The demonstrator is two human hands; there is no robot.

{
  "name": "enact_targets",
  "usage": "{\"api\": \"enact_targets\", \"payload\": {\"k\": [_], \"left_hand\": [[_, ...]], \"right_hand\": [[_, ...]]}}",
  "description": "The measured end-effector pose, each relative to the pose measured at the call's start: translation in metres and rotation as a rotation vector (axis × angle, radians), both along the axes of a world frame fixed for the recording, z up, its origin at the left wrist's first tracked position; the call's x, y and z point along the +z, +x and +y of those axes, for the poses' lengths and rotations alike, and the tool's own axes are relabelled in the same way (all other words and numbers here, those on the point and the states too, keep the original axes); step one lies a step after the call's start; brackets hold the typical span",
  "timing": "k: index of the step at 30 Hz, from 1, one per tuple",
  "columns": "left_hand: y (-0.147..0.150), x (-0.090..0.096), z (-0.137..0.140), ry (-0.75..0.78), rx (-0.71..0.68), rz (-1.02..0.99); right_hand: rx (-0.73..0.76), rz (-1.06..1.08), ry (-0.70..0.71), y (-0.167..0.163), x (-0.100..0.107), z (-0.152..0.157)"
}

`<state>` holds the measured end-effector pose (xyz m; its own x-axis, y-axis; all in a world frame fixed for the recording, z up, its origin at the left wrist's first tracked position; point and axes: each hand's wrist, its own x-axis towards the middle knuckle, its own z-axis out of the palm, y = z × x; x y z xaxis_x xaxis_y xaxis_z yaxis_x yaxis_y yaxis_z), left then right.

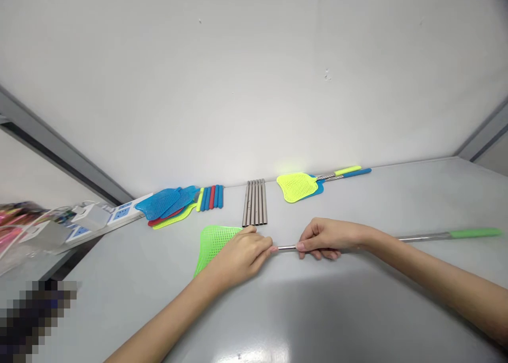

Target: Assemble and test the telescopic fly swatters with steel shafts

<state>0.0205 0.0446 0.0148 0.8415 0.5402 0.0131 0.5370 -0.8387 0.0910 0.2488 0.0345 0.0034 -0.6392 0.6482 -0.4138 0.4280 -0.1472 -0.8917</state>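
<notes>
A green fly swatter (216, 239) with a metal telescopic rod lies across the front of the grey table, its rod drawn out long. My left hand (248, 252) is closed around the neck, just right of the perforated green head, which it partly covers. On the bare metal rod, my right hand (323, 239) pinches with thumb and fingers. A short stretch of rod (286, 248) shows between the two hands. Past my right wrist the rod runs on to its green grip (474, 233) at the far right.
Several metal rods (255, 201) lie side by side near the wall. Left of them are coloured grips (210, 198) and loose swatter heads (161, 203). Yellow and blue fly swatters (297, 187) rest at the back right. A power strip (123, 213) with chargers lines the left edge.
</notes>
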Motion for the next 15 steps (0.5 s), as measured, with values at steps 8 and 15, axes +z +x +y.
{"api": "enact_targets", "payload": {"k": [8,15], "left_hand": [[-0.002,-0.015,-0.003,0.044,0.055,-0.03],[-0.001,-0.018,-0.017,0.217,-0.04,-0.094]], "right_hand": [[-0.115,-0.211,0.3,-0.012,0.002,-0.002],[-0.09,-0.06,-0.097,-0.014,0.003,-0.01]]}}
